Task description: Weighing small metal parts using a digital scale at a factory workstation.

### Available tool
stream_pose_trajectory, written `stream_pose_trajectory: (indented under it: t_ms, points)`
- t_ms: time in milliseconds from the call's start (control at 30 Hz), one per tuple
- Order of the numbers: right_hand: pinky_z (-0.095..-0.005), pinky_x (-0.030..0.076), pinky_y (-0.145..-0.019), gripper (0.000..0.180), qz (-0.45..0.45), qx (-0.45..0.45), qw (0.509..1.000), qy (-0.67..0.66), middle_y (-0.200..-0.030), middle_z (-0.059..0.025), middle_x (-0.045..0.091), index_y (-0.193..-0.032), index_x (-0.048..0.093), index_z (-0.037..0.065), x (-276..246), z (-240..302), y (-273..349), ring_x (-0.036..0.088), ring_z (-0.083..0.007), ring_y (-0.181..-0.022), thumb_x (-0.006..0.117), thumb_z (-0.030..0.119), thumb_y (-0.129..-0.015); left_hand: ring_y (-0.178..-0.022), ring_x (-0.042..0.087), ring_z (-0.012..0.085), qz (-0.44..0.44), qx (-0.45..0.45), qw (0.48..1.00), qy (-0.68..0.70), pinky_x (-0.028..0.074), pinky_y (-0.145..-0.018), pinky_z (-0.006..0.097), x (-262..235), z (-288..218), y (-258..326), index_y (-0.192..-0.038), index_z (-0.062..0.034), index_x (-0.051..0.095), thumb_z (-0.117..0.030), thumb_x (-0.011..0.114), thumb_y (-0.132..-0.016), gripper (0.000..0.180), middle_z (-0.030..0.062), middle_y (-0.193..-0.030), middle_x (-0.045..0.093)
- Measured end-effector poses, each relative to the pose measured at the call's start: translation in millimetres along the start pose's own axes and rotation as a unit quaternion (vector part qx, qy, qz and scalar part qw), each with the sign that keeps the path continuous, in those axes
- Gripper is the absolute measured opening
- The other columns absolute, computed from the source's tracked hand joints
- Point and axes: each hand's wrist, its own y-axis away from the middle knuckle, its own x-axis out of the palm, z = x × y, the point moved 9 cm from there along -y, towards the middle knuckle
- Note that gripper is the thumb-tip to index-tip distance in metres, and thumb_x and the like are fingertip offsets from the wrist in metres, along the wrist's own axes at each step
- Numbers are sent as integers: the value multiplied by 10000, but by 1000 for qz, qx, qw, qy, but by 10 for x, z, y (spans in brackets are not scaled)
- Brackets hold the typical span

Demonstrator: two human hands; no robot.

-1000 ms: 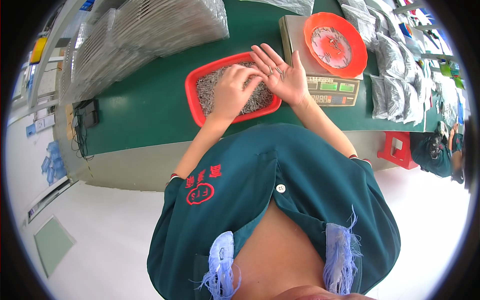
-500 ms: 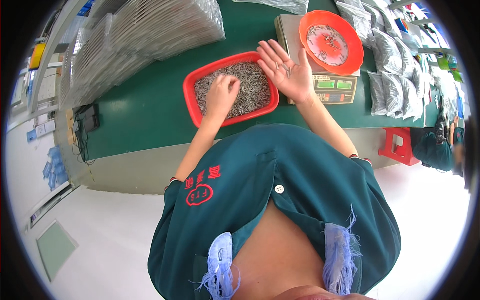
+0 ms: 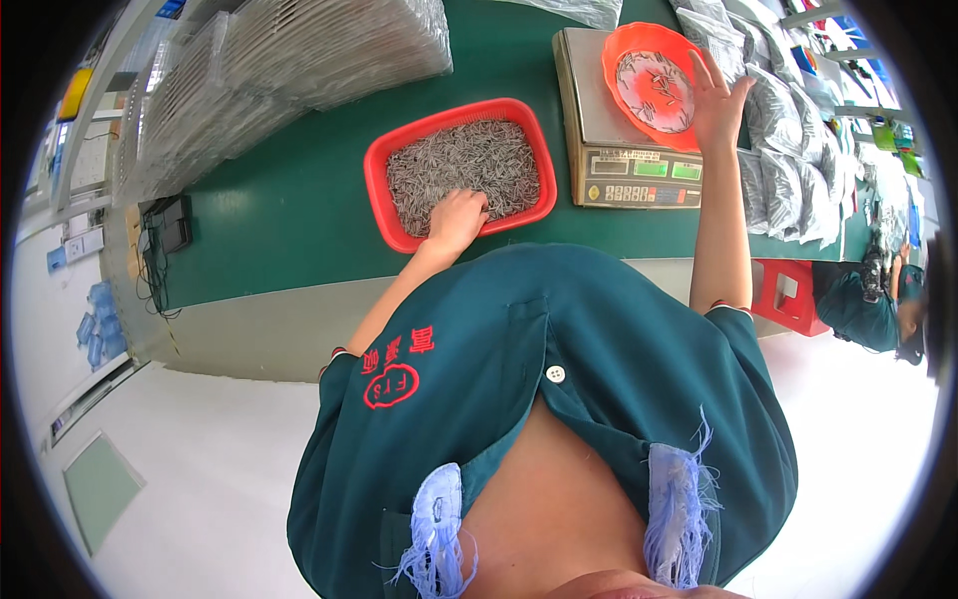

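A red plastic basket holds a heap of small metal pins. My left hand rests at the basket's near side with its fingers curled down against the pins; what they pinch is hidden. My right hand is at the right rim of a scalloped orange-red dish, its fingers apart and no pins seen on it. Several loose pins lie on the dish's pale bottom. The dish sits on a digital scale with lit green displays.
Stacks of clear plastic-wrapped trays rise at the back left. Filled plastic bags are piled right of the scale on the green table. A black box with cables lies at the left. A red stool and another person are at the right.
My right hand has moved right, from palm up with a few pins over the basket's right side to the dish's rim. My left hand has lowered toward the basket's near edge, into the pins.
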Motion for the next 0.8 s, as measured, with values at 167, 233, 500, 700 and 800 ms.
stream_pose_trajectory:
  t_ms: [167, 233, 500, 700, 800]
  points:
    - [-400, 116, -1130, 876, -2, -76, 997, -4, -1404, -145, 411, -1376, 341, -31, 92, 234, 41, 266, -268, -1353, 88, 664, -905, -898, 566, 284, -36, -15, 999, 31, 482, -757, 408, -150, 45, 12, -873, -100, 641, -215, 612, -811, 134, 77, -850, 601]
    - [-402, 148, -1124, 867, 23, -37, 997, -58, -1399, -161, 410, -1374, 340, -35, 327, 101, 170, 292, -275, -1344, 108, 659, -908, -879, 582, 282, -64, -46, 995, 52, 490, -747, 406, -293, 121, 8, -859, -91, 644, -202, 615, -802, 128, 84, -852, 606]
    - [-408, 299, -1074, 800, 209, 357, 884, -216, -1387, -186, 408, -1384, 327, -3, 1780, -1425, 1324, 373, -284, -1300, 197, 634, -919, -759, 596, 193, -176, -73, 937, 291, 469, -710, 312, -1005, -29, -99, -922, -68, 654, -208, 619, -838, 167, 68, -895, 628]
    - [-401, 368, -1046, 758, 232, 455, 702, -497, -1363, -156, 433, -1375, 342, 11, 2227, -1550, 1702, 437, -274, -1239, 146, 598, -938, -782, 618, 237, -263, 42, 929, 255, 497, -717, 333, -1434, -530, -6, -999, -94, 681, -176, 589, -870, 178, 68, -938, 624]
    - [-403, 359, -1060, 718, 231, 434, 691, -529, -1375, -152, 425, -1360, 361, -5, 2156, -1479, 1605, 440, -278, -1246, 159, 555, -958, -783, 618, 247, -318, 1, 896, 311, 497, -702, 336, -1490, -339, 51, -1006, -104, 680, -181, 588, -874, 178, 82, -926, 624]
